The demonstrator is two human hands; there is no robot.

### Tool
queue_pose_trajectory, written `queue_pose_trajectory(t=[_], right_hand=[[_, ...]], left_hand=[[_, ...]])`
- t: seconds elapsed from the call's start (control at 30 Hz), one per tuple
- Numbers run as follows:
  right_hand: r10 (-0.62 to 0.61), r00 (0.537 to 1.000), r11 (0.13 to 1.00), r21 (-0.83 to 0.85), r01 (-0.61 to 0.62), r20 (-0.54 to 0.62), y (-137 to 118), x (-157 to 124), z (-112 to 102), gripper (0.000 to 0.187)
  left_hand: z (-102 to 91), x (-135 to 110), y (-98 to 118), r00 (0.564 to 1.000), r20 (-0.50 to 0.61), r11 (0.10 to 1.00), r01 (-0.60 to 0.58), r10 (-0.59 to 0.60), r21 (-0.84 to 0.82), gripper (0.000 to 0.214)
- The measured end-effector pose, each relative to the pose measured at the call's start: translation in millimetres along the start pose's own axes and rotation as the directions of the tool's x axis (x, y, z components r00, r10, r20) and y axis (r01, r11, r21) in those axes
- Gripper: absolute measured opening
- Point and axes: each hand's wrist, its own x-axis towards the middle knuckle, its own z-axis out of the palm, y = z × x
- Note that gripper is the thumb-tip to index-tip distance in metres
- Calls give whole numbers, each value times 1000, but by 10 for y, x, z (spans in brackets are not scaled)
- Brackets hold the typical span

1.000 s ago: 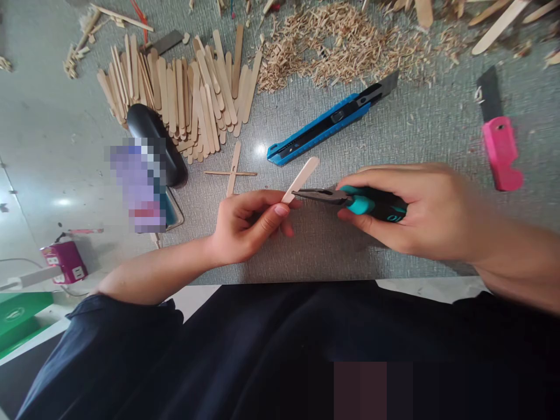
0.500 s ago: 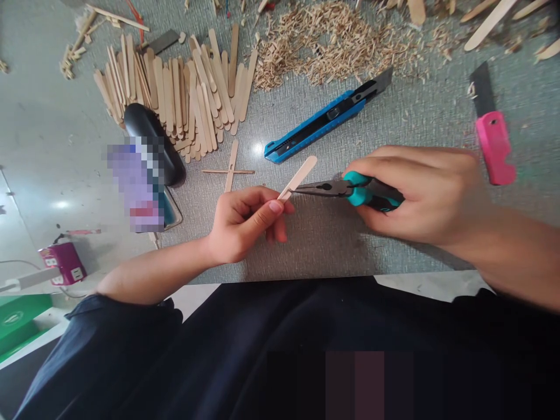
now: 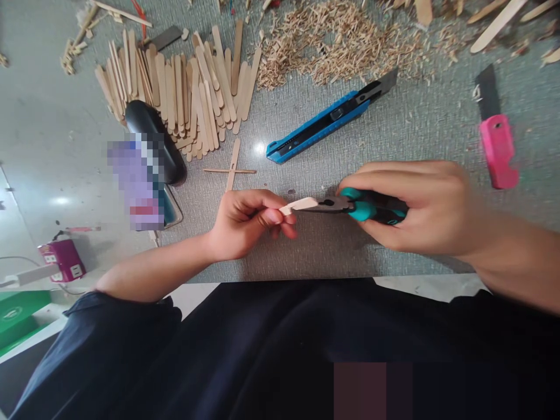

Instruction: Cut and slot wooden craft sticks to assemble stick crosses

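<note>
My left hand pinches one end of a pale wooden craft stick between thumb and fingers. The stick's free end points right, toward the pliers. My right hand is wrapped round the teal and black handles of needle-nose pliers. Their thin jaws reach the stick close to my left fingertips; whether they are clamped on it I cannot tell. Just beyond my left hand, two sticks form a cross on the table. A blue utility knife lies beyond the pliers with its blade out.
A pile of craft sticks lies at the back left, beside a black case and a phone. Wood shavings cover the back middle. A pink-handled knife is at the right, a purple power adapter at the left.
The stick has turned from slanting up and right to nearly level, its free end now lower. My right hand and the pliers have moved slightly down toward me.
</note>
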Motion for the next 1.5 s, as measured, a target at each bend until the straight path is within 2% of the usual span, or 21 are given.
queue_pose_trajectory(t=[0.17,0.4,0.53,0.6,0.77,0.93,1.07,1.17,1.27,1.4,1.5], right_hand=[[-166,973,936,-336,105,-159,71,-26,26,32],[-243,957,875,-462,146,-159,87,4,58,23],[-172,972,910,-404,94,-161,76,0,50,22],[-116,984,941,-332,65,-137,70,1,41,26],[-32,996,988,-155,20,-80,64,18,18,25],[-9,994,986,-164,-9,-111,79,13,4,27],[-9,994,991,-131,-5,-108,50,14,-18,29],[16,993,993,-111,-29,-113,15,22,-31,30],[33,993,995,-93,-43,-110,9,24,-38,31],[49,995,996,-70,-55,-82,44,17,-42,31],[61,995,997,-46,-64,-75,57,13,-41,28]], left_hand=[[3,15,43,997,0,997,72,-72,-34,23],[18,6,49,995,-89,998,57,-54,23,26],[21,-20,56,984,-135,990,125,-115,67,32],[14,-25,58,983,-146,988,123,-110,89,33],[-16,-16,32,993,-117,986,48,-29,163,26],[-30,-27,3,996,-90,986,-6,21,168,25],[-29,-34,21,987,-131,932,-40,93,360,22],[-28,-29,33,981,-142,902,-57,130,428,19],[-32,-20,23,979,-159,903,-49,128,427,20],[-48,-8,1,974,-211,927,2,83,375,37],[-56,1,0,975,-212,937,12,67,350,39]])
